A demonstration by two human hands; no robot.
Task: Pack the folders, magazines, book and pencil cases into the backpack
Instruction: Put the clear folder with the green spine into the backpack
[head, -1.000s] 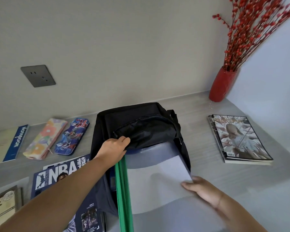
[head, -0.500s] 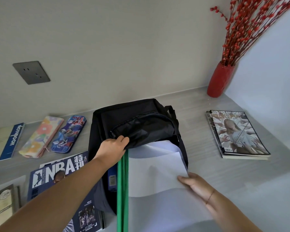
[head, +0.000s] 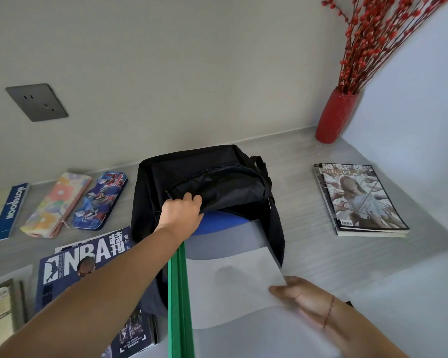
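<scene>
A black backpack (head: pixel 217 174) lies on the grey desk with its mouth toward me. My left hand (head: pixel 181 213) grips the upper flap of the opening and holds it up. My right hand (head: pixel 303 297) holds the right edge of a translucent folder with a green spine (head: pixel 180 293), whose far end sits inside the opening. A blue folder (head: pixel 217 223) shows inside the bag. An NBA magazine (head: pixel 88 257) lies to the left of the bag, a magazine stack (head: pixel 360 200) to the right. Two pencil cases, floral (head: pixel 56 204) and blue (head: pixel 100 200), lie at the back left beside a notebook (head: pixel 9 211).
A red vase (head: pixel 335 117) with red berry branches stands in the back right corner. A grey wall socket (head: pixel 36 102) is on the back wall. Another book (head: pixel 0 308) lies at the near left edge. A white side wall bounds the desk on the right.
The folder has slid slightly back out toward me, with more of it showing outside the bag. My left hand still holds the flap.
</scene>
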